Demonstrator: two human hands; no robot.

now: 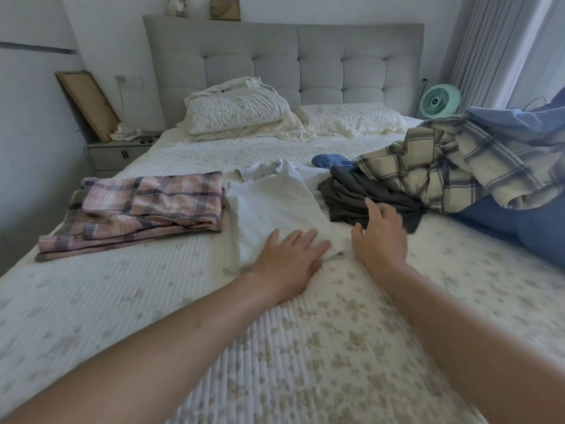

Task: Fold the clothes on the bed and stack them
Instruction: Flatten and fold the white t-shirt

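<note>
Under the left hand point(289, 258), fingers flat and pressing: white garment point(272, 206), mid-bed point(305, 347). Right hand point(380, 237) hovers released, fingertips touching dark grey clothing point(360, 194). Left of both: folded pink plaid point(146, 203). Beyond right fingers: heaped cream plaid shirt point(443, 166).

Ribbed quilted cloth bedspread point(290, 347), soft plaid flannel point(146, 200), padded fabric headboard point(275, 62)
</note>
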